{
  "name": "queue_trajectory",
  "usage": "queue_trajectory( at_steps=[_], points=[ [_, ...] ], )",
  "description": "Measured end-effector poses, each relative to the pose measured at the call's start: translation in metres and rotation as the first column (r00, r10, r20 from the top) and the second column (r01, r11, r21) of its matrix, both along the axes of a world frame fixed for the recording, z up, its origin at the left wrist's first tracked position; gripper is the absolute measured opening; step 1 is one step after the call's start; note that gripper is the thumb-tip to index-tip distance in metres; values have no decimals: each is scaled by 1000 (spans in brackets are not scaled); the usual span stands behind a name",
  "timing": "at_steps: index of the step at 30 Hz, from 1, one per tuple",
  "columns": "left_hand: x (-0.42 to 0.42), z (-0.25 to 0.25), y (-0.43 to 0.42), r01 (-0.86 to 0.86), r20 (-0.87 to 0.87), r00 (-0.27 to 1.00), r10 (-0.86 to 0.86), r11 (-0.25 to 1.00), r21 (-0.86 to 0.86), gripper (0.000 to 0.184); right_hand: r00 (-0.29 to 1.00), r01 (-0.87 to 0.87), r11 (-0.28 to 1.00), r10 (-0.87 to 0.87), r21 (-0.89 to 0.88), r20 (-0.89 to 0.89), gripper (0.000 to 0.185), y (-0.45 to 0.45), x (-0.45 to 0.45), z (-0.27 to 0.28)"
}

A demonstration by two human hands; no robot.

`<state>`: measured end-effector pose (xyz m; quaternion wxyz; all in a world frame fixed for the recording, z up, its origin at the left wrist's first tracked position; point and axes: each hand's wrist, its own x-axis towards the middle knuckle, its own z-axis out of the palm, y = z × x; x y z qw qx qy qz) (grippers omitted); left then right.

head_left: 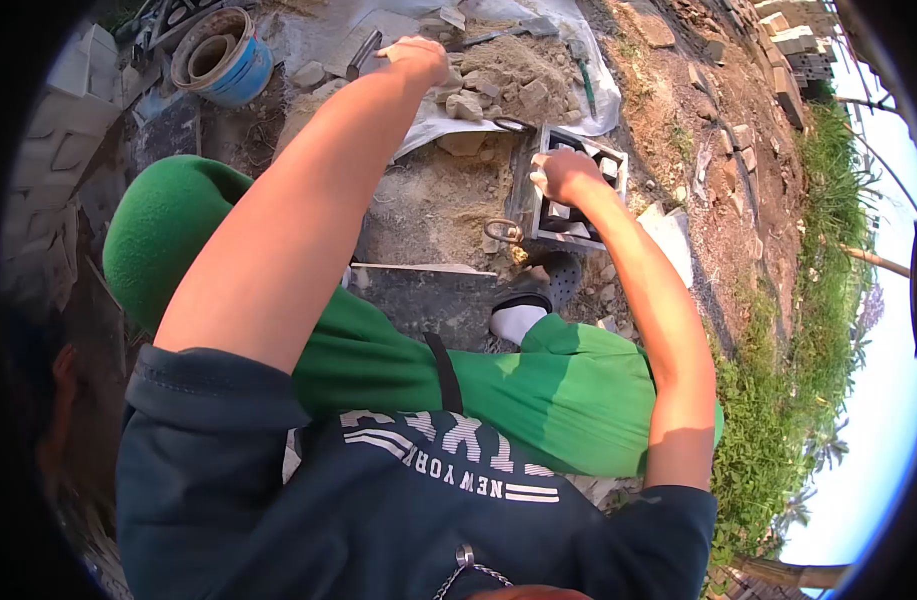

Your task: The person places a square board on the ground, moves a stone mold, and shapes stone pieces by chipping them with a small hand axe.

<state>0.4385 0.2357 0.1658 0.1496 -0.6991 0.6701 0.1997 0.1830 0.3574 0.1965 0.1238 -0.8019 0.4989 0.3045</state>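
Observation:
My left hand is closed at the top, around the handle of a flat metal tool, beside a heap of crumbly grey material on a white sheet. Over a rectangular metal-framed mould with dark compartments and pale pieces inside, my right hand is closed; what its fingers hold, if anything, is too small to tell. Ring handles stick out on the mould's left side.
A blue bucket stands at upper left, near stacked pale blocks. A dark board and my shoe lie below the mould. A green-handled tool rests on the sheet. Grass borders the right.

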Motion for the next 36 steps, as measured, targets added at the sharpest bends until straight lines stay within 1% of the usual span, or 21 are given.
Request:
queue_trajectory(
  at_steps=[2, 4, 5, 7, 9, 10, 14, 16, 17, 18, 21, 22, 23, 24, 25, 27, 29, 30, 31, 33, 36],
  points=[
    [-34, 32, -2, 80, -99, 991, -91, 991, -104, 36, 992, 28, 999, -30, -21, -122, 31, -10, 1, 33],
    [-53, 39, -4, 141, -183, 970, -160, 984, -113, 34, 977, 13, 996, -32, -89, -211, 32, -25, -1, 59],
    [-61, 34, -2, 196, -250, 944, -216, 975, -103, 32, 984, 18, 992, -40, -128, -172, 33, -38, -13, 61],
    [-65, 5, 1, 237, -228, 936, -268, 959, -156, 29, 981, 14, 979, -53, -205, -186, 34, -53, -5, 89],
    [-66, -15, 15, 332, -88, 931, -354, 923, -195, 27, 999, 19, 944, -29, -330, -27, 33, -62, -6, 114],
    [-63, -20, 21, 303, -197, 926, -321, 946, -114, 27, 999, -26, 936, 13, -350, -38, 32, -73, -8, 120],
    [-43, -49, 49, 371, -180, 911, -371, 928, -39, 29, 994, -112, 904, 100, -414, -51, 31, -84, 17, 155],
    [-31, -68, 55, 407, -71, 912, -404, 913, 33, 31, 987, -161, 892, 149, -423, -62, 36, -90, 13, 155],
    [-24, -73, 52, 403, -68, 914, -400, 915, 35, 31, 978, -208, 875, 197, -437, -71, 41, -94, 11, 154],
    [-16, -71, 50, 389, -40, 921, -387, 918, 74, 31, 970, -235, 843, 235, -484, -60, 30, -87, 14, 154],
    [10, -70, 47, 361, -23, 932, -361, 928, 88, 30, 955, -295, 864, 276, -408, -106, 32, -87, 11, 144],
    [19, -71, 47, 321, -23, 947, -321, 947, -8, 29, 946, -318, 845, 316, -429, -79, 33, -82, 9, 142],
    [30, -73, 45, 279, -25, 959, -283, 954, -107, 28, 961, -274, 877, 268, -394, -70, 31, -80, 10, 138],
    [42, -67, 46, 359, -6, 931, -364, 920, -158, 21, 955, -288, 879, 291, -379, -53, 30, -78, 9, 133],
    [52, -76, 42, 352, 0, 935, -356, 923, -158, 21, 949, -304, 880, 313, -365, -37, 29, -77, 9, 129],
    [67, -87, 34, 331, -39, 927, -373, 862, -383, 15, 946, -317, 898, 321, -305, -39, 30, -69, 12, 125],
    [75, -68, 31, 320, -51, 930, -365, 868, -380, 13, 918, -381, 871, 396, -311, -14, 29, -74, 0, 101],
    [79, -59, 27, 317, -67, 927, -368, 868, -382, 12, 921, -364, 879, 389, -307, 22, 26, -73, 2, 94],
    [82, -55, 23, 320, -55, 929, -365, 869, -377, 12, 947, -311, 922, 320, -233, 2, 27, -70, 5, 88],
    [85, -45, 13, 280, -97, 936, -337, 884, -374, 13, 940, -323, 919, 339, -224, 34, 27, -68, 3, 70],
    [77, -29, -9, 317, -34, 937, -347, 888, -334, 14, 946, -266, 944, 295, -194, 138, 27, -68, -2, 49]
  ],
)
